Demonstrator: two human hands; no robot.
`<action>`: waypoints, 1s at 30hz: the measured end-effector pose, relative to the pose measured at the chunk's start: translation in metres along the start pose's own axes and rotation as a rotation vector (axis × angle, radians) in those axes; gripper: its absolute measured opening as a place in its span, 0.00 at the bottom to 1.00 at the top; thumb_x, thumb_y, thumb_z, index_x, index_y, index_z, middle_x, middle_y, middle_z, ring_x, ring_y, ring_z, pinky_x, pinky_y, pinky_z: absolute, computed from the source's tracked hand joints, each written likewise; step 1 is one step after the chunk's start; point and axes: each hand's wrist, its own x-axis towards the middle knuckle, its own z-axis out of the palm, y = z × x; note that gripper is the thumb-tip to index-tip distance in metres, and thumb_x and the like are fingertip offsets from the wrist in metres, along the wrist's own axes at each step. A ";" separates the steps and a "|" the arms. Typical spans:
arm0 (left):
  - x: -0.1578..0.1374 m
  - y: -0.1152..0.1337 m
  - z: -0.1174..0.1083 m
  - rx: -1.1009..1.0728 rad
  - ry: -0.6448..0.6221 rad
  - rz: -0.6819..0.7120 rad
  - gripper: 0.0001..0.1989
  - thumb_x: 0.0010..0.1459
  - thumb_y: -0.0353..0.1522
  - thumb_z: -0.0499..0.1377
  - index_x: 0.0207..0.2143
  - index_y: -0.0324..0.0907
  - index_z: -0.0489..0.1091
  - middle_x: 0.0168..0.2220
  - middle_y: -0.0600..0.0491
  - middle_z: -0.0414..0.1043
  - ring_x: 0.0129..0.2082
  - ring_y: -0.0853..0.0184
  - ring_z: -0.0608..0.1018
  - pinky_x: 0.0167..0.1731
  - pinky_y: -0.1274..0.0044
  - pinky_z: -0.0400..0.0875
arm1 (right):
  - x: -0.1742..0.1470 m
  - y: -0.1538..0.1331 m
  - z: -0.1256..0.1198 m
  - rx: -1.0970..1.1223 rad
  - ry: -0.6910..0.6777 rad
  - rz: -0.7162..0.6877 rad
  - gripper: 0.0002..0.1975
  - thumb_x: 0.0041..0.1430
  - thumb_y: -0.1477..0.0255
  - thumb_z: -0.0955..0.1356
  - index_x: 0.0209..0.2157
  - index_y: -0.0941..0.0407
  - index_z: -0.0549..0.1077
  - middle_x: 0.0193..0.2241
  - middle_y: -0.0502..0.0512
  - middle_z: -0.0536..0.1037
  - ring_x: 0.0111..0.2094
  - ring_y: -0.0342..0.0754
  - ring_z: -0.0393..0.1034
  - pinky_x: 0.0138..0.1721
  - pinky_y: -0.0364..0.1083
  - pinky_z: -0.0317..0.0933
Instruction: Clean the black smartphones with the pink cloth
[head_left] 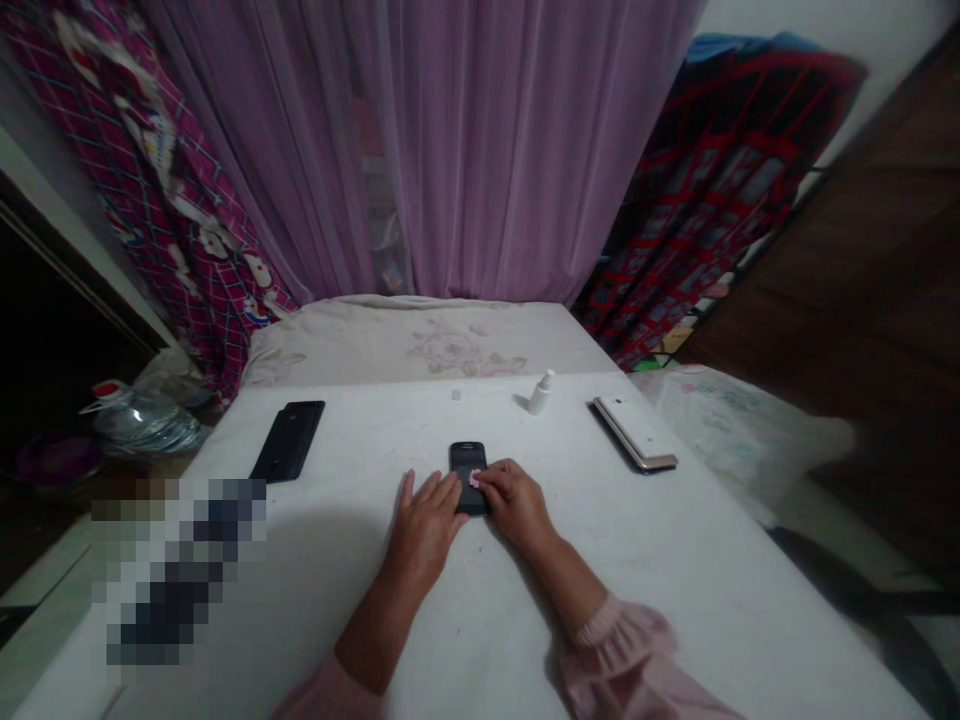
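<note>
A dark smartphone (pixel 468 455) lies face up on the white cloth in front of me, its top end pointing away. My left hand (pixel 427 525) lies along its left edge, fingers stretched out and the fingertips touching the phone. Pinched in the fingers of my right hand (pixel 521 502) is a small pale pink cloth (pixel 474 479), pressed against the phone's screen. The lower part of the screen is partly covered by both hands. Beyond the phone, a small white spray bottle (pixel 539 394) stands upright to the right.
Dark phones (pixel 289 440) lie stacked at the left of the table (pixel 480 640). More phones, a white one (pixel 628 427) on top, are stacked at the right. A small greyish square (pixel 456 396) lies farther back. Purple curtains (pixel 480 150) hang behind the table; a water jug (pixel 142 420) stands left.
</note>
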 end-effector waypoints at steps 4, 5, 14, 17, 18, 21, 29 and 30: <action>0.000 0.000 -0.001 0.012 0.008 0.011 0.16 0.63 0.32 0.56 0.53 0.45 0.70 0.55 0.49 0.71 0.56 0.55 0.71 0.60 0.54 0.53 | 0.042 0.009 0.009 -0.013 0.060 0.030 0.09 0.56 0.75 0.68 0.35 0.52 0.80 0.40 0.55 0.77 0.40 0.47 0.72 0.43 0.46 0.66; -0.001 0.000 -0.002 0.017 0.014 0.014 0.16 0.63 0.32 0.56 0.53 0.45 0.70 0.55 0.49 0.71 0.56 0.55 0.71 0.60 0.54 0.53 | 0.050 0.010 0.011 -0.017 0.052 0.036 0.09 0.56 0.75 0.67 0.35 0.52 0.80 0.39 0.54 0.78 0.40 0.47 0.73 0.44 0.46 0.65; -0.005 0.005 -0.011 -0.022 0.049 0.038 0.17 0.62 0.36 0.58 0.53 0.43 0.69 0.54 0.46 0.72 0.55 0.54 0.72 0.60 0.54 0.55 | 0.048 0.011 0.007 0.010 0.036 0.048 0.09 0.59 0.71 0.67 0.34 0.51 0.80 0.34 0.50 0.82 0.38 0.46 0.75 0.43 0.44 0.66; -0.008 0.009 -0.011 -0.026 0.070 0.051 0.17 0.62 0.36 0.58 0.53 0.42 0.69 0.53 0.45 0.72 0.55 0.55 0.72 0.60 0.55 0.56 | 0.043 0.009 0.008 0.000 0.049 0.037 0.09 0.58 0.72 0.66 0.34 0.51 0.80 0.35 0.51 0.82 0.40 0.46 0.75 0.45 0.45 0.65; -0.009 0.010 -0.011 -0.027 0.075 0.057 0.18 0.62 0.36 0.57 0.53 0.41 0.69 0.54 0.45 0.72 0.56 0.55 0.72 0.60 0.56 0.56 | 0.041 0.009 0.009 -0.008 0.056 0.032 0.09 0.58 0.73 0.66 0.35 0.51 0.80 0.36 0.51 0.82 0.41 0.47 0.74 0.46 0.46 0.65; -0.013 0.016 -0.008 -0.025 0.055 0.061 0.21 0.61 0.36 0.57 0.55 0.38 0.66 0.58 0.42 0.67 0.58 0.55 0.69 0.60 0.56 0.57 | 0.036 0.007 0.010 -0.027 0.074 0.017 0.11 0.58 0.75 0.66 0.36 0.52 0.80 0.38 0.52 0.81 0.42 0.48 0.73 0.48 0.47 0.63; -0.033 0.028 0.004 -0.081 0.110 0.026 0.22 0.60 0.37 0.58 0.55 0.37 0.64 0.58 0.39 0.66 0.57 0.56 0.70 0.58 0.58 0.60 | 0.000 0.002 0.006 -0.020 0.130 0.005 0.12 0.56 0.76 0.65 0.36 0.52 0.80 0.40 0.54 0.81 0.43 0.47 0.74 0.50 0.49 0.65; -0.034 0.029 0.005 -0.081 0.116 0.030 0.22 0.60 0.36 0.59 0.55 0.37 0.64 0.58 0.39 0.66 0.57 0.56 0.70 0.58 0.58 0.60 | -0.005 0.001 0.006 -0.016 0.137 0.002 0.12 0.56 0.76 0.65 0.35 0.52 0.80 0.41 0.54 0.80 0.44 0.47 0.74 0.50 0.49 0.65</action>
